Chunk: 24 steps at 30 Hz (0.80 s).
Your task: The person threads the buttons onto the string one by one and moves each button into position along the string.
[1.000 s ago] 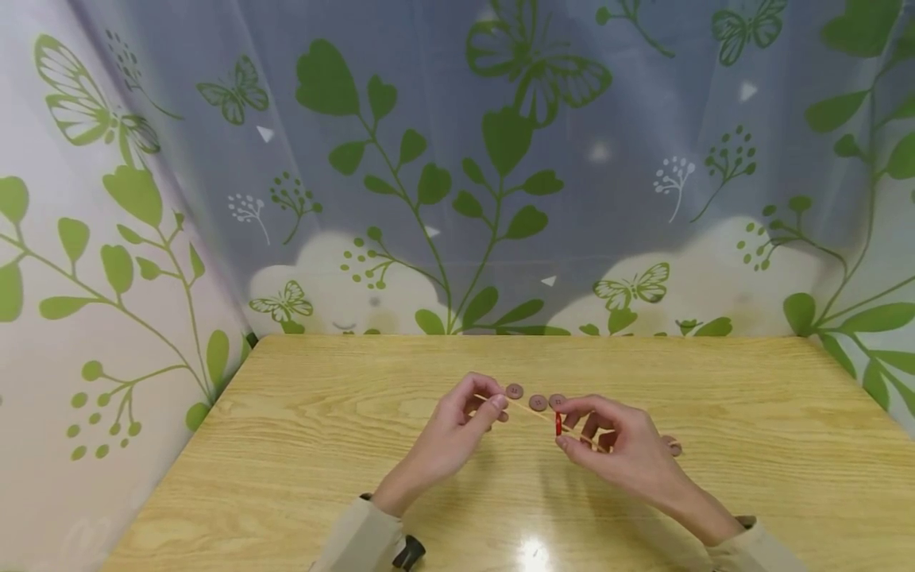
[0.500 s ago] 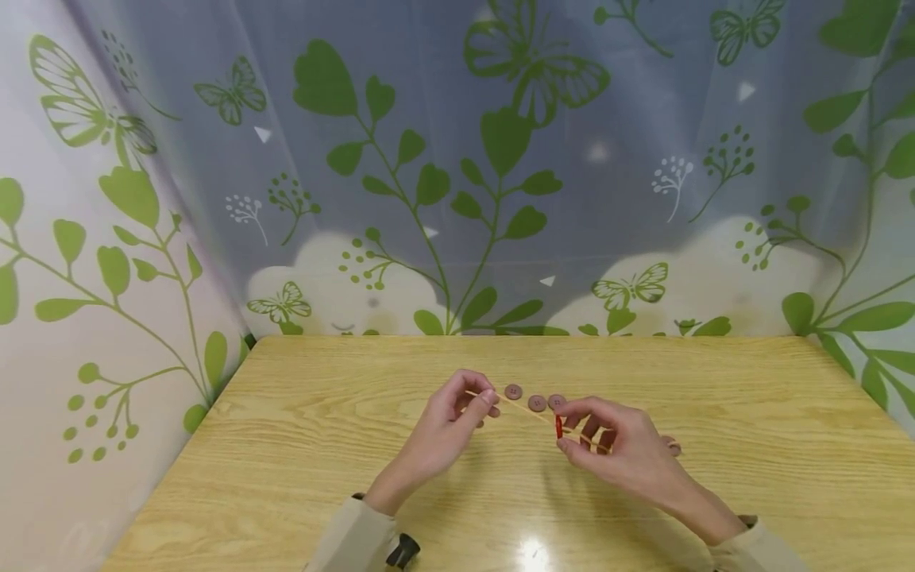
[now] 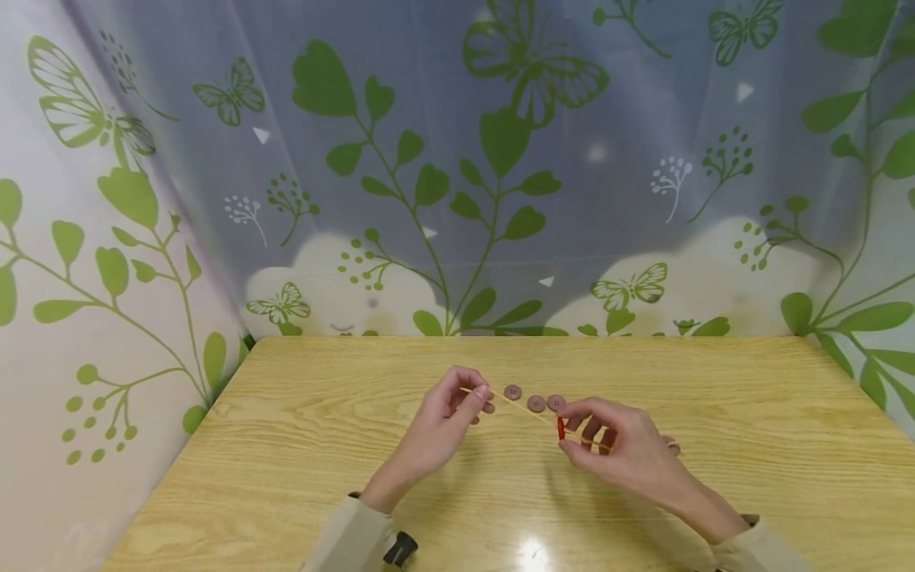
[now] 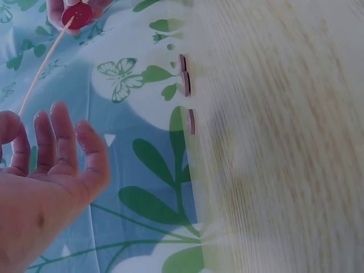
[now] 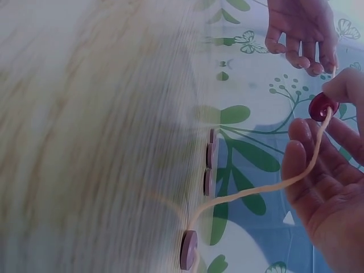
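My left hand (image 3: 438, 421) pinches a thin yellow string (image 3: 518, 405) between thumb and forefinger, its other fingers loosely bent. My right hand (image 3: 629, 449) holds a red button (image 3: 561, 430) edge-on between thumb and fingertips. The string passes through the button's hole, taut between the hands in the left wrist view, where the red button (image 4: 77, 16) shows its face. Past the right fingers, the string (image 5: 256, 192) droops down to a brown button (image 5: 189, 250) on the table; whether it is threaded there I cannot tell. Both hands are above the tabletop.
Three brown buttons lie beyond the hands: one on the left (image 3: 512, 392), then a close pair (image 3: 536, 403). The brown button (image 3: 672, 446) by the right hand is partly hidden. A leaf-patterned curtain (image 3: 400, 238) stands behind the wooden table (image 3: 286, 445).
My left hand has moved left and slightly away, lengthening the string between the hands. The right hand, with the red button, has stayed nearly in place.
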Tool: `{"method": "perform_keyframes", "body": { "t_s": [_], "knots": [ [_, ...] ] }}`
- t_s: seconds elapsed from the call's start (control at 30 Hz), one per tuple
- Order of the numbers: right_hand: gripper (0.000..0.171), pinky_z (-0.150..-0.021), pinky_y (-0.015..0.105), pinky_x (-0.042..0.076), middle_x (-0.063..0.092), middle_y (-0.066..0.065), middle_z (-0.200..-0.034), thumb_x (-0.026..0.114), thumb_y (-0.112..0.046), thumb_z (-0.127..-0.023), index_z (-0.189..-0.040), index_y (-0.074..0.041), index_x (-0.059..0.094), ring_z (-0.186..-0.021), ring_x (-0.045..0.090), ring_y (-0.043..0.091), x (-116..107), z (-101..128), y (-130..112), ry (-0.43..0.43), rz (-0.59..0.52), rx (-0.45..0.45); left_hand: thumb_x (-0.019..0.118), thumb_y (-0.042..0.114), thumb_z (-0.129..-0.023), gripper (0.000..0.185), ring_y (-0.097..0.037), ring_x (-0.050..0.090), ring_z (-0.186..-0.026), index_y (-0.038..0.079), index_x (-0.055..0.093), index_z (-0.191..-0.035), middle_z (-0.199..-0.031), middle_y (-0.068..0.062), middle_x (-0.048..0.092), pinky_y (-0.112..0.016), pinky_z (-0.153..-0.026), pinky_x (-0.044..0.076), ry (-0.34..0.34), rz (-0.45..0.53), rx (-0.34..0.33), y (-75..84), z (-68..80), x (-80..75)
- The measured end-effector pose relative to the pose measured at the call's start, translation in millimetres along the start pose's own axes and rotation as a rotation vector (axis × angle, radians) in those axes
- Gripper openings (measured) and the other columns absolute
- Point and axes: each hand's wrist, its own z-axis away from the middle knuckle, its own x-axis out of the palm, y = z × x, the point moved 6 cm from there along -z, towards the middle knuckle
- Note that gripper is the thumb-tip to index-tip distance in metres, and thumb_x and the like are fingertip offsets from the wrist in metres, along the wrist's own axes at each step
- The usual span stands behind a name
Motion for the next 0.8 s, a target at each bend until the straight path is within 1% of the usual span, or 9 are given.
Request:
{"method": "perform_keyframes", "body": {
  "t_s": [0.13, 0.2, 0.3, 0.4, 0.6, 0.8],
  "knots": [
    [0.033, -0.053, 0.025, 0.052, 0.072, -0.01, -0.095, 0.079, -0.004, -0.085, -0.11, -0.023, 0.071, -0.071, 0.063, 0.004, -0.6, 0.7, 0.7, -0.006, 0.012, 0.006, 0.049, 0.02, -0.109, 0.02, -0.017, 0.067, -0.1, 0.003, 0.054, -0.118, -0.116, -0.021, 0.063, -0.024, -0.085, 0.053, 0.011, 0.002, 0.002, 0.0, -0.3, -2.8],
    [0.031, -0.053, 0.024, 0.052, 0.072, -0.009, -0.095, 0.08, -0.005, -0.085, -0.109, -0.023, 0.071, -0.072, 0.063, 0.004, -0.6, 0.9, 0.5, -0.005, 0.015, 0.001, 0.049, 0.02, -0.11, 0.02, -0.021, 0.068, -0.101, 0.003, 0.054, -0.118, -0.116, -0.019, 0.064, -0.025, -0.085, 0.053, 0.018, 0.002, 0.0, 0.3, -0.2, -4.0],
    [0.031, -0.055, 0.024, 0.053, 0.072, -0.009, -0.094, 0.08, -0.004, -0.084, -0.109, -0.022, 0.071, -0.073, 0.063, 0.004, -0.9, 1.2, 0.7, -0.007, 0.011, -0.004, 0.049, 0.021, -0.11, 0.02, -0.022, 0.068, -0.103, 0.004, 0.054, -0.119, -0.118, -0.019, 0.065, -0.025, -0.086, 0.053, 0.029, 0.002, -0.01, 0.1, 0.2, -6.1],
    [0.031, -0.057, 0.024, 0.055, 0.072, -0.008, -0.093, 0.079, -0.004, -0.084, -0.109, -0.021, 0.071, -0.075, 0.064, 0.002, -0.5, 1.2, 0.3, -0.007, 0.009, -0.027, 0.049, 0.02, -0.11, 0.02, -0.021, 0.068, -0.103, 0.004, 0.054, -0.119, -0.119, -0.021, 0.064, -0.026, -0.087, 0.053, 0.036, 0.004, -0.017, 0.0, 0.7, -8.2],
    [0.029, -0.065, 0.026, 0.057, 0.074, -0.008, -0.094, 0.081, -0.006, -0.084, -0.106, -0.022, 0.071, -0.083, 0.066, 0.001, -0.7, 1.2, -2.4, 0.016, 0.046, -0.086, 0.049, 0.02, -0.11, 0.019, -0.021, 0.068, -0.102, 0.004, 0.053, -0.118, -0.119, -0.023, 0.063, -0.027, -0.087, 0.053, 0.044, 0.006, -0.009, -0.5, 1.5, -10.6],
    [0.029, -0.066, 0.027, 0.058, 0.074, -0.008, -0.094, 0.08, -0.003, -0.083, -0.104, -0.021, 0.071, -0.085, 0.067, 0.003, -0.3, 1.3, -2.5, 0.021, 0.067, -0.104, 0.049, 0.019, -0.11, 0.018, -0.019, 0.068, -0.102, 0.004, 0.053, -0.118, -0.118, -0.023, 0.063, -0.027, -0.087, 0.053, 0.042, 0.016, -0.011, 1.1, 1.3, -11.1]
  ]
}}
